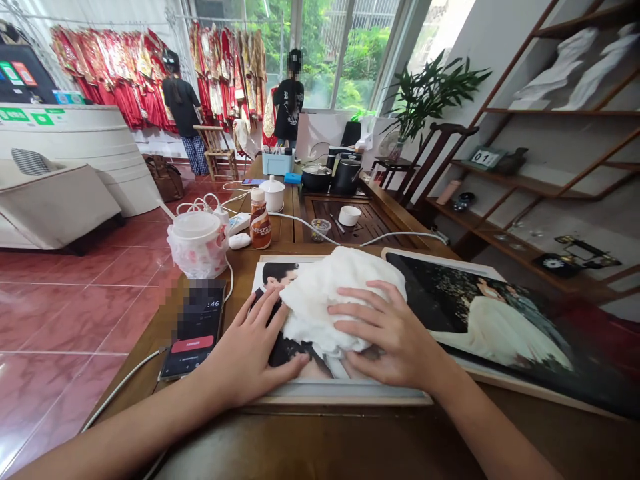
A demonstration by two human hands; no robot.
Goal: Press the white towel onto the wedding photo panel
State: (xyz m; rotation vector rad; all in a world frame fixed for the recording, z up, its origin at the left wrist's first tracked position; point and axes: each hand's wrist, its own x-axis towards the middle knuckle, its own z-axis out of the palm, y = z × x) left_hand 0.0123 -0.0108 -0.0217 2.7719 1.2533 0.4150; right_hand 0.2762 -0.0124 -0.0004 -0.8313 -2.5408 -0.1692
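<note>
A bunched white cloth [325,287] lies on a framed photo [350,393] flat on the table, covering much of the picture. My right hand [385,333] rests over the cloth's right side, fingers spread and pressing on it. To the left, my left hand [260,353] lies flat on the photo with its fingers apart, its fingertips by the cloth's left edge. A second framed photo [500,313], showing a white gown on a dark ground, lies to the right.
On the left are a phone [195,333] with a cable and a bagged white tub [197,243]. Behind the photo stand a Nescafe bottle [261,223], a lidded white cup [273,193] and a small white cup [349,215]. Two people stand near hanging red garments [120,73].
</note>
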